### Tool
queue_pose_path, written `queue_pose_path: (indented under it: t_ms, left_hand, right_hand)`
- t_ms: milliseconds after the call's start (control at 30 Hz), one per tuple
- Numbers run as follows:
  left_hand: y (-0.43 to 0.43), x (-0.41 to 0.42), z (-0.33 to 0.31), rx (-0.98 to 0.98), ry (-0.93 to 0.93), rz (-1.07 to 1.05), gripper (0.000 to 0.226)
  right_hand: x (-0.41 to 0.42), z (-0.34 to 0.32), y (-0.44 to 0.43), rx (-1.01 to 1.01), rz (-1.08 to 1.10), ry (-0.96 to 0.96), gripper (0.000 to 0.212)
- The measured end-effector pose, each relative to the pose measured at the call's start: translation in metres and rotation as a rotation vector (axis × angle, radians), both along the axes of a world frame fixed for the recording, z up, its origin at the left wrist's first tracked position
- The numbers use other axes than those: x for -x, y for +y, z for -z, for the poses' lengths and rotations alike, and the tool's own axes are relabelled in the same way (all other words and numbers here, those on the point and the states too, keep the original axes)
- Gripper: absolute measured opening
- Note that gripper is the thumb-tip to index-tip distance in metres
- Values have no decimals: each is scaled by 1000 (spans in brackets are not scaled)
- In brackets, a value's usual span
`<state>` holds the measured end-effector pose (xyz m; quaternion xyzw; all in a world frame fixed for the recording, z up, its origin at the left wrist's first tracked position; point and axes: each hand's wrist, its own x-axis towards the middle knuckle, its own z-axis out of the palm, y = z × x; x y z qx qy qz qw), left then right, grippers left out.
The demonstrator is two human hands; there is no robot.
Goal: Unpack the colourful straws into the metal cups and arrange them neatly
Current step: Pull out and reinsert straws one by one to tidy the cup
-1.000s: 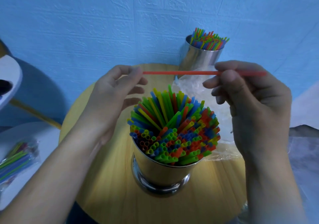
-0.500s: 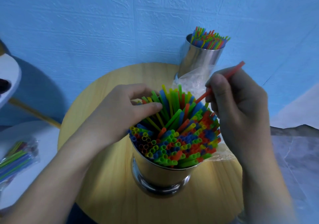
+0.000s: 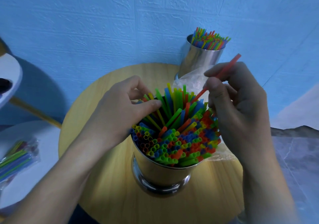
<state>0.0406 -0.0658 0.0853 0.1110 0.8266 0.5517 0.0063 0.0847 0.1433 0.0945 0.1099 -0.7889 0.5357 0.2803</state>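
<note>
**Red straw held aslant over a packed steel cup**

A shiny, smooth-walled near metal cup (image 3: 162, 173) with a flared foot stands on the round wooden table (image 3: 103, 180), whose pale top shows a fine straight grain. The cup is crammed with thin plastic straws (image 3: 177, 137) in green, blue, orange, red and yellow. Their open round ends face the camera at the front, and the ones at the back lean and cross.

The left hand (image 3: 120, 108) is at the cup's back left edge, its thumb and curled fingers closed on a few leaning straws. The right hand (image 3: 238, 106) pinches a single red straw (image 3: 229, 64) between thumb and fingertips. The straw is tilted, with its lower end down among the straws in the cup.

Crinkled clear plastic bag (image 3: 191, 82) lies behind the near cup. Beyond it a far metal cup (image 3: 198, 61), also full of straws, stands at the table's back edge against a blue wall (image 3: 103, 25) with a rough plaster texture. Low on the left, a sealed packet of straws (image 3: 17, 156) rests on a white surface (image 3: 25, 180)
</note>
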Motion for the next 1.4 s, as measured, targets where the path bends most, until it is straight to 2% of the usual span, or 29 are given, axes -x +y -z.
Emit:
queue_pose_path:
  t_ms: [133,267,400,600,700,900,1100,1300,1400]
  left_hand:
    - [1,0,-2,10,37,7,19]
    - [2,1,-3,16,89,12,12]
    - [3,-1,-5,-11,138,16,17]
    - [0,4,-10,-91,218,0,17]
    - [-6,9,-11,-241,216,-16,17]
    - [-14,19,-10,-556,115,-175,16]
    - [-21,26,-7,-778,-17,-256,13]
    - [-17,26,-2,-944,-170,-242,15]
    - [-9,20,0,-942,-223,-186,14]
  right_hand:
    - [-1,0,0,-18,-5,30,21]
    - [-4,-3,-1,-3,9,21,14]
    - [-6,-3,-1,-19,44,48,43]
    - [-5,1,2,-144,80,20,14]
    - [-3,0,3,-199,77,-12,13]
    - [-2,1,4,-192,66,-41,13]
    - [-4,-3,2,-191,46,-28,11]
    - [-6,-4,2,-173,25,-23,14]
    - [-8,-3,2,-60,-43,-25,15]
